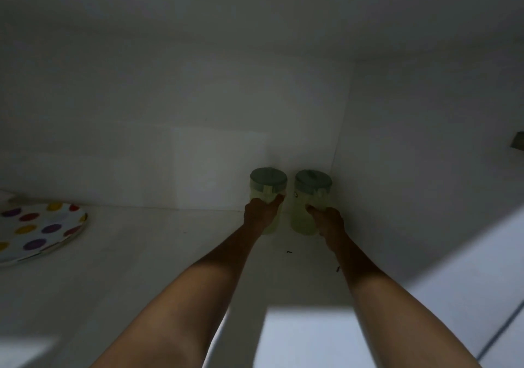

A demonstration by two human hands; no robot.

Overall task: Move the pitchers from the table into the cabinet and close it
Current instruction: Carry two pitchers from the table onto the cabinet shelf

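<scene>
Two pale green pitchers with grey-green lids stand side by side at the back right of a dim white cabinet shelf (158,243). My left hand (262,211) is wrapped around the front of the left pitcher (268,182). My right hand (329,221) grips the right pitcher (312,186), which stands close to the cabinet's right wall (411,155). Both pitchers are upright with their bases on the shelf, a small gap between them. Both my arms reach deep into the cabinet.
A white plate with coloured dots (39,228) lies on the shelf at the far left. A metal hinge part (519,140) shows on the right wall. A few small dark specks (289,252) lie on the shelf.
</scene>
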